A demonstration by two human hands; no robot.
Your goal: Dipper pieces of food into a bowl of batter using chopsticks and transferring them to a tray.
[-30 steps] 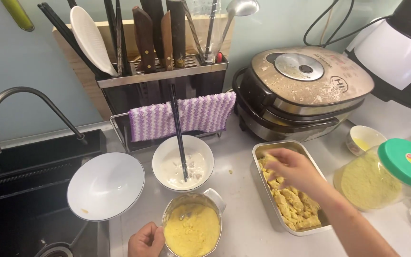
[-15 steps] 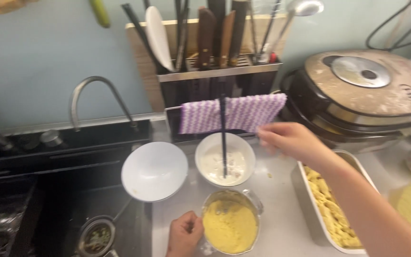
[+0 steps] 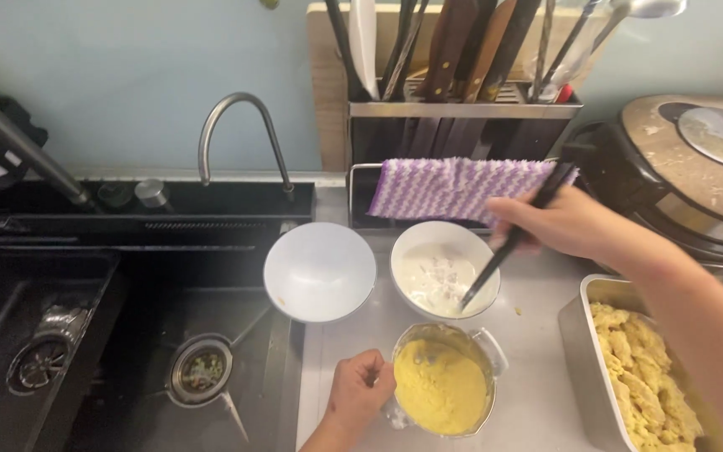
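We see the black chopsticks point(image 3: 512, 238) pinched in the right hand point(image 3: 558, 224), tips dipped in the white bowl of pale batter point(image 3: 443, 269) mid-counter. The left hand point(image 3: 360, 392) seems curled around the metal cup of yellow crumbs point(image 3: 443, 390) at the counter's near edge, beside the sink point(image 3: 127, 335).

Black chopsticks point(image 3: 512, 238) tilted, tips down in the white bowl point(image 3: 443, 268) of pale white batter, upper ends up-right. Bowl upright on the counter, just behind a small metal pot point(image 3: 443, 381). Pot upright too, nearly full of yellow crumb-like powder, side handles showing.
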